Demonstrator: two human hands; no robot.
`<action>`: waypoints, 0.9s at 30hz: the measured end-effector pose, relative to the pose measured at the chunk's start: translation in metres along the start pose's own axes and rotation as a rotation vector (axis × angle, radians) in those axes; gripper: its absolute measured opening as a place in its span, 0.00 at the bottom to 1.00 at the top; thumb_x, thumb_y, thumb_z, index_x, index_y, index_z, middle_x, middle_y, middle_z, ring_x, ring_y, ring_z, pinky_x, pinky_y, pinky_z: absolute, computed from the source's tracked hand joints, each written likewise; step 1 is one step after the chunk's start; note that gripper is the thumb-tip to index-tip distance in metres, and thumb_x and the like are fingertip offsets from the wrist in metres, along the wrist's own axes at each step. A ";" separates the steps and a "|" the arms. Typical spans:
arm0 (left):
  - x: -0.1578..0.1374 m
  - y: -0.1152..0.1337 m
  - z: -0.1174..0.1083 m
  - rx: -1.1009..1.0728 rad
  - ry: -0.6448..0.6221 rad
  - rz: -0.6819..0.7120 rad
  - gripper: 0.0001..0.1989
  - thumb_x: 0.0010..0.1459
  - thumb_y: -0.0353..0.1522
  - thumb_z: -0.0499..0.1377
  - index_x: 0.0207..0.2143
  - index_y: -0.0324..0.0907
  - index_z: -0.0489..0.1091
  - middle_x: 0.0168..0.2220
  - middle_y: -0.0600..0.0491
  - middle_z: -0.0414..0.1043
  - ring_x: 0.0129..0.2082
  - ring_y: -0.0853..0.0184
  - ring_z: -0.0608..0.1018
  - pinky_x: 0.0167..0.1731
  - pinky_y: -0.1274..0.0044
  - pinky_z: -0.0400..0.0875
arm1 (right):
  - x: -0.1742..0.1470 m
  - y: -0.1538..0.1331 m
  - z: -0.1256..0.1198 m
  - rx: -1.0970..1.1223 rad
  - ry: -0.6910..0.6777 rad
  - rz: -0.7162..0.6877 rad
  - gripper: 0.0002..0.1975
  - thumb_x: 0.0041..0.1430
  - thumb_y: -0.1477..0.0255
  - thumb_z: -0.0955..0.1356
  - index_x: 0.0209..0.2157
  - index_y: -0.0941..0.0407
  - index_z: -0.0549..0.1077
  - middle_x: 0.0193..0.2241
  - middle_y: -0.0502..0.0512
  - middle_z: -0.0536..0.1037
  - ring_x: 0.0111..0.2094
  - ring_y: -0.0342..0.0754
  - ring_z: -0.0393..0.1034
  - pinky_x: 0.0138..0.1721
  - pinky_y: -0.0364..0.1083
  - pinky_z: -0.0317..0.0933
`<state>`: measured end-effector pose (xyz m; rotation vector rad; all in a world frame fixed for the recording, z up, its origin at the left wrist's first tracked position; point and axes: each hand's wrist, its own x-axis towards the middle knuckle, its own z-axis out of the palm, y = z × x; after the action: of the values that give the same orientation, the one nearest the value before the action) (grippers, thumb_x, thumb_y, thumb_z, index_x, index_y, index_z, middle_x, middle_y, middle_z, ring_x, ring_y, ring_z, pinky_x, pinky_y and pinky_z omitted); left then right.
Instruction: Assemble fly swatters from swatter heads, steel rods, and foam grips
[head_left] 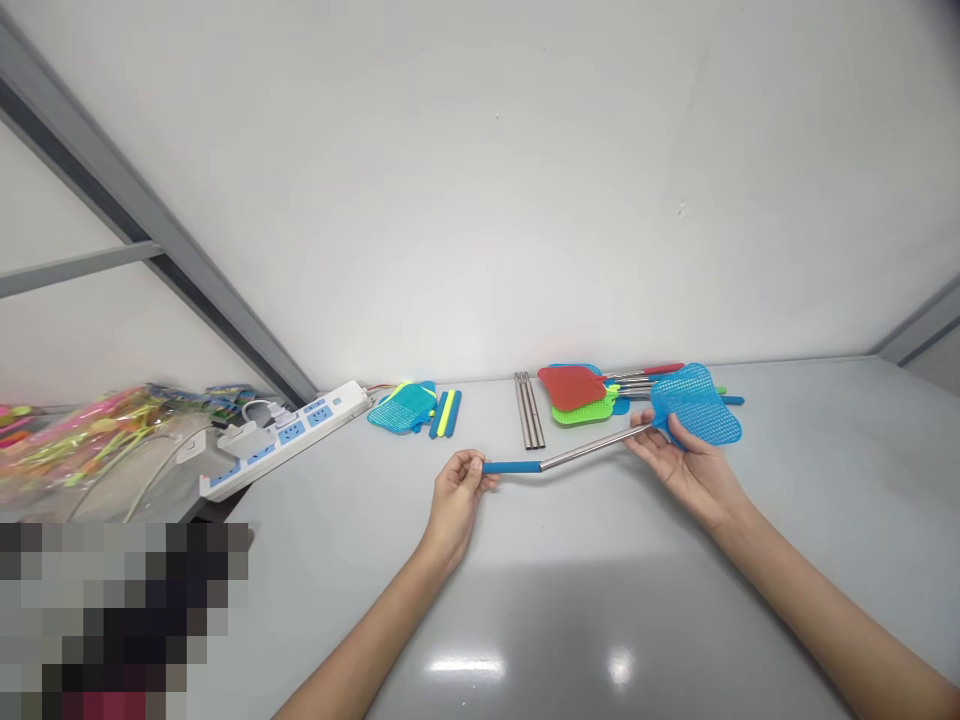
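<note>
Between my hands, above the table, is a fly swatter with a metal rod (592,447) and a blue paddle (694,405). My left hand (459,490) pinches the end of its blue handle sleeve (514,467). The sleeve meets the rod at a slight angle. My right hand (694,465) grips the swatter where the rod joins the paddle, fingers beneath and thumb at the neck. Behind my right hand lies a stack of swatters with a red paddle (571,388) on top and a green paddle (585,410) under it.
Loose metal rods (529,410) lie near the wall. Left of them are blue and yellow handle sleeves (445,413) and a pile of loose paddles (403,408). A white power strip (285,437) with plugs and cords sits beside plastic-bagged items (112,430) at the left.
</note>
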<state>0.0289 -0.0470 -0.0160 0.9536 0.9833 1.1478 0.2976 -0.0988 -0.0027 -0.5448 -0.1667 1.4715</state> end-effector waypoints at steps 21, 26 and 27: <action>-0.017 0.006 0.013 0.214 -0.375 -0.013 0.15 0.47 0.36 0.58 0.38 0.39 0.64 0.24 0.56 0.63 0.24 0.72 0.70 0.27 0.79 0.64 | -0.002 0.002 0.005 -0.032 0.028 -0.070 0.08 0.58 0.77 0.57 0.33 0.59 0.66 0.32 0.54 0.72 0.42 0.48 0.67 0.44 0.53 0.63; -0.016 0.002 0.012 0.289 -0.391 0.018 0.14 0.50 0.37 0.56 0.37 0.38 0.64 0.24 0.56 0.62 0.23 0.72 0.70 0.24 0.80 0.63 | -0.002 0.001 0.005 -0.015 0.019 -0.085 0.09 0.58 0.77 0.57 0.33 0.59 0.66 0.32 0.55 0.73 0.41 0.48 0.67 0.44 0.54 0.63; -0.015 0.002 0.012 0.297 -0.389 0.021 0.14 0.51 0.38 0.55 0.37 0.38 0.64 0.23 0.56 0.62 0.23 0.72 0.69 0.24 0.80 0.63 | -0.002 0.001 0.004 -0.010 0.016 -0.084 0.09 0.58 0.77 0.57 0.34 0.60 0.66 0.32 0.55 0.73 0.42 0.48 0.67 0.44 0.54 0.63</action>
<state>0.0375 -0.0630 -0.0090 1.3688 0.8373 0.8011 0.2951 -0.0996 0.0008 -0.5516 -0.1826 1.3854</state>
